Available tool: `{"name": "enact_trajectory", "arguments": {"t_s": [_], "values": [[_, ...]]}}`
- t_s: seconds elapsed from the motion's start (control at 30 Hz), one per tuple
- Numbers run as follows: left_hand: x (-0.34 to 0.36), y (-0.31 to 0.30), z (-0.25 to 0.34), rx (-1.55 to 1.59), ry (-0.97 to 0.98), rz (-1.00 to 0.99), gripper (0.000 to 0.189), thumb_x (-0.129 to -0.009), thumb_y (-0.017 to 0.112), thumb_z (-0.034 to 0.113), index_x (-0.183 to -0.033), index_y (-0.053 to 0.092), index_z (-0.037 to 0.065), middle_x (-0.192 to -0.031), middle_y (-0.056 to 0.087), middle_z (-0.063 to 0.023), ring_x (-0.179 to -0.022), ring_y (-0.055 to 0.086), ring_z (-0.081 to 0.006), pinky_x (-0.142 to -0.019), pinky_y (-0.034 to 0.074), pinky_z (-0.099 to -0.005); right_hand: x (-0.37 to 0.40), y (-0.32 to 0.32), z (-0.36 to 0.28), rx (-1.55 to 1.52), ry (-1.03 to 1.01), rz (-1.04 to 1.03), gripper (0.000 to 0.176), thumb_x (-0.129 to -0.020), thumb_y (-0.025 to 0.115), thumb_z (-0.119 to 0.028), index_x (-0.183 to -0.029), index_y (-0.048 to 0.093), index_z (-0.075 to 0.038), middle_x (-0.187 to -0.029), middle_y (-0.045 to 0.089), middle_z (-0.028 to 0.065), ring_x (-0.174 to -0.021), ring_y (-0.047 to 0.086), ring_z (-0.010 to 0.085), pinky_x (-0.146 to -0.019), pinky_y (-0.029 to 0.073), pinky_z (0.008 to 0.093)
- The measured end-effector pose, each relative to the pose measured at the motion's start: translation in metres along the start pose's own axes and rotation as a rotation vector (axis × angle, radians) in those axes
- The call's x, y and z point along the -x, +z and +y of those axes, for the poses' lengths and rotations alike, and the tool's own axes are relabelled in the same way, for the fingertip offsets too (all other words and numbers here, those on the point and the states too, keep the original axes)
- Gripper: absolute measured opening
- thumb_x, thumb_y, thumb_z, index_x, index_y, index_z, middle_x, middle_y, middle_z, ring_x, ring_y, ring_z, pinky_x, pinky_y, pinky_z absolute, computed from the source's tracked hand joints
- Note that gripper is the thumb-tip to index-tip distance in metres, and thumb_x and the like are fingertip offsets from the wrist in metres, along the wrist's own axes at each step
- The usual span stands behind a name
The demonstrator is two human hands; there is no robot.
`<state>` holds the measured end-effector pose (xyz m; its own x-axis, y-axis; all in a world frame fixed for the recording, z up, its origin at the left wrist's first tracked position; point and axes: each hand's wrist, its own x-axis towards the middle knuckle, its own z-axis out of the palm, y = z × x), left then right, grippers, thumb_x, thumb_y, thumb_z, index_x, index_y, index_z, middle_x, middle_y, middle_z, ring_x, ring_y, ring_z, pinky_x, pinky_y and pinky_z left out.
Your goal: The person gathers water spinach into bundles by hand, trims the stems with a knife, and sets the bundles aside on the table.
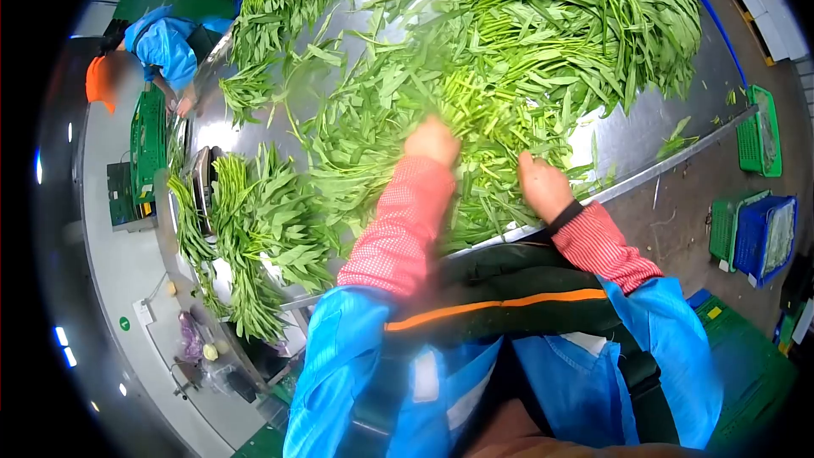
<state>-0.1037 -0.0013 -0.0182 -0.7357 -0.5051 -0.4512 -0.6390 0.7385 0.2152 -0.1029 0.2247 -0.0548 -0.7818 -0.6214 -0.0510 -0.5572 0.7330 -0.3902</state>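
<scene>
Long-leaved greens with thick pale stems, resembling water spinach, lie loose over a metal table. My left hand is closed on some of these greens, their cut stem ends beside its knuckles; motion smears the leaves around it. Closer to the table's front edge, my right hand has its fingers curled in at the border of the pile, thumb upward. Whatever it grips is hidden from me. A large heap of greens lies beyond both hands.
Sorted bunches lie at the left, beside a dark-edged device. A co-worker in blue stands at the far left. Green baskets and a blue basket sit on the floor at right. The metal table's edge runs before me.
</scene>
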Motion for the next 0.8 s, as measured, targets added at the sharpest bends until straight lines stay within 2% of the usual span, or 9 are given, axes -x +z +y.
{"name": "enact_trajectory", "arguments": {"t_s": [0.2,0.23,0.3,0.37,0.47,0.53,0.6,0.67,0.8], "values": [[0.039,-0.044,0.002,0.058,0.133,0.190,0.046,-0.082,0.060,0.032,-0.117,0.051,0.004,-0.093,0.066,-0.0202,-0.084,0.066,-0.0349,-0.076,0.052,-0.0432,0.017,-0.052,0.053,-0.128,0.003,0.377,0.027,-0.087,0.058,-0.013,-0.113,0.055,-0.010,-0.086,0.062,0.0168,-0.072,0.061,0.0370,-0.063,0.050,0.0448],[0.047,-0.059,0.002,0.023,0.061,0.236,0.043,-0.083,0.058,0.038,-0.113,0.056,0.008,-0.093,0.067,-0.0192,-0.083,0.065,-0.0348,-0.075,0.053,-0.0436,0.020,-0.053,0.067,-0.055,0.057,0.297,0.031,-0.085,0.060,-0.013,-0.116,0.055,-0.012,-0.089,0.060,0.0157,-0.076,0.061,0.0355,-0.064,0.049,0.0438],[0.073,-0.106,-0.002,0.211,0.239,0.335,0.031,-0.081,0.060,0.031,-0.103,0.063,0.010,-0.093,0.068,-0.0162,-0.080,0.067,-0.0307,-0.069,0.052,-0.0399,0.024,-0.054,0.085,0.095,0.117,0.127,0.043,-0.082,0.064,-0.013,-0.123,0.053,-0.015,-0.096,0.056,0.0143,-0.086,0.059,0.0328,-0.068,0.047,0.0423],[0.073,-0.130,-0.031,0.879,0.218,0.331,0.022,-0.074,0.065,0.010,-0.096,0.063,0.006,-0.080,0.065,-0.0057,-0.068,0.062,-0.0152,-0.061,0.050,-0.0314,0.022,-0.053,0.084,0.170,0.083,0.115,0.059,-0.072,0.071,-0.016,-0.128,0.052,-0.014,-0.090,0.048,0.0124,-0.087,0.050,0.0316,-0.077,0.040,0.0430],[0.081,-0.175,-0.072,1.252,0.311,0.425,0.025,-0.080,0.068,0.009,-0.103,0.059,0.004,-0.091,0.062,-0.0052,-0.078,0.061,-0.0168,-0.068,0.053,-0.0312,-0.006,-0.091,0.043,0.149,-0.062,0.265,0.081,-0.065,0.080,-0.029,-0.134,0.043,-0.006,-0.103,0.051,0.0186,-0.095,0.051,0.0350,-0.085,0.040,0.0457],[0.082,-0.190,-0.096,1.667,0.240,0.296,0.027,-0.081,0.069,0.010,-0.106,0.059,0.005,-0.094,0.064,-0.0063,-0.082,0.064,-0.0195,-0.074,0.056,-0.0358,-0.034,-0.110,0.009,-0.073,-0.212,0.341,0.091,-0.064,0.081,-0.036,-0.136,0.039,-0.001,-0.108,0.051,0.0234,-0.099,0.051,0.0381,-0.089,0.040,0.0469],[0.090,-0.198,-0.101,1.796,0.214,0.273,0.029,-0.083,0.068,0.013,-0.109,0.058,0.006,-0.098,0.065,-0.0087,-0.083,0.065,-0.0217,-0.073,0.057,-0.0393,-0.060,-0.133,-0.037,-0.252,-0.393,0.427,0.099,-0.059,0.082,-0.044,-0.135,0.038,0.002,-0.107,0.052,0.0245,-0.098,0.053,0.0384,-0.091,0.041,0.0464],[0.110,-0.201,-0.077,1.870,0.225,0.216,0.026,-0.084,0.067,0.018,-0.106,0.059,0.006,-0.095,0.067,-0.0101,-0.082,0.066,-0.0227,-0.074,0.057,-0.0404,-0.080,-0.143,-0.081,-0.297,-0.505,0.406,0.106,-0.061,0.080,-0.049,-0.141,0.030,0.000,-0.126,0.046,0.0257,-0.114,0.047,0.0392,-0.099,0.038,0.0461],[0.115,-0.196,-0.064,1.863,0.301,0.277,0.019,-0.089,0.064,0.023,-0.101,0.062,0.008,-0.089,0.069,-0.0081,-0.080,0.066,-0.0208,-0.076,0.055,-0.0371,-0.109,-0.146,-0.156,-0.520,-0.657,0.124,0.115,-0.061,0.081,-0.052,-0.142,0.022,0.004,-0.127,0.044,0.0297,-0.116,0.046,0.0422,-0.102,0.036,0.0470]]}}
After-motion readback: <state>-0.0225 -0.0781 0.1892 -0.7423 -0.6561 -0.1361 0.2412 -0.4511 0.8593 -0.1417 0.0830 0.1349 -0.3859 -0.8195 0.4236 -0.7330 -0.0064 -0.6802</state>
